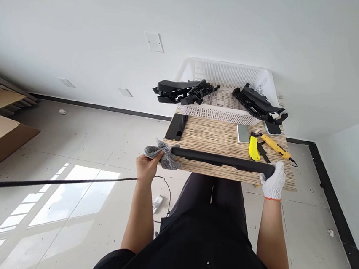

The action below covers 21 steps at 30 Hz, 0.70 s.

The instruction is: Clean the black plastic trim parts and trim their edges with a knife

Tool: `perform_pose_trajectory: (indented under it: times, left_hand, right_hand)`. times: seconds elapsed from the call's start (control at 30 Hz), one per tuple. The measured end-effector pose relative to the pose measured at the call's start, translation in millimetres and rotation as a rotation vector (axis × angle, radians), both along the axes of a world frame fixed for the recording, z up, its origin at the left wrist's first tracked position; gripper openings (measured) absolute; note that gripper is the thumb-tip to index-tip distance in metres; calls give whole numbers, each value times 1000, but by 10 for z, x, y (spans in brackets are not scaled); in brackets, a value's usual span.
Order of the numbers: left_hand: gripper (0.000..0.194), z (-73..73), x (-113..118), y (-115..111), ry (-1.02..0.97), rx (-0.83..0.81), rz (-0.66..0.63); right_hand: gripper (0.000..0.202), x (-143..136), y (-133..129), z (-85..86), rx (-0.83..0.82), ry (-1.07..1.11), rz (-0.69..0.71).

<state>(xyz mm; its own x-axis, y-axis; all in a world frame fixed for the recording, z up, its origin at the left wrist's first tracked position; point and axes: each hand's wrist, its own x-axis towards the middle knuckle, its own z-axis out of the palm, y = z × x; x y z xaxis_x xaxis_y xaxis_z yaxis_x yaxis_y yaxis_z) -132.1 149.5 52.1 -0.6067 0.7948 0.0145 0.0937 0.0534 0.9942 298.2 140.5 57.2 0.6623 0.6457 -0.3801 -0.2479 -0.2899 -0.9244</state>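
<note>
A long black plastic strip [221, 159] lies level across the front part of the wood-slatted table [211, 133]. At its left end my left hand [148, 165], bare, pinches a grey cloth [170, 159] that bunches against the strip. My right hand [273, 181] wears a white knitted glove and is wrapped round the strip's right end. Just behind that end lie a yellow-handled cutter [254, 148], a black tool [263, 152] and a yellow corded tool [275, 146].
A white basket [213, 112] at the back holds black plastic parts [183, 91] [258, 103]. On the table are a black panel [177, 127], a grey-green box [243, 134] and a phone [273, 128]. A cable [67, 181] stretches left; a power strip [157, 203] lies below.
</note>
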Motion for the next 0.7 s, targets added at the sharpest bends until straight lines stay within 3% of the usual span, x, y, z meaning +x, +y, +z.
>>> perform_pose_trajectory:
  times: [0.13,0.27,0.47,0.57,0.63,0.7]
  left_hand:
    - [36,68,-21,-23,64,6,52]
    - [37,127,-29,-45,145,4,71]
    - [36,190,71,-35,308,19,97]
    - [39,212,144,7,347,73,206]
    - [41,221,170,39,328,151,322]
    - [44,229,161,61,248,189,307]
  right_hand:
    - [24,10,-68,-12,16,-12,257]
    - [29,6,-106,29,42,-38,459]
    - [34,24,-111,30,87,-73,456]
    - [35,22,-113,18,96,-80,441]
    - [34,14,-108,22,99,-78,415]
    - [33,1,-102,38,102,-76,387]
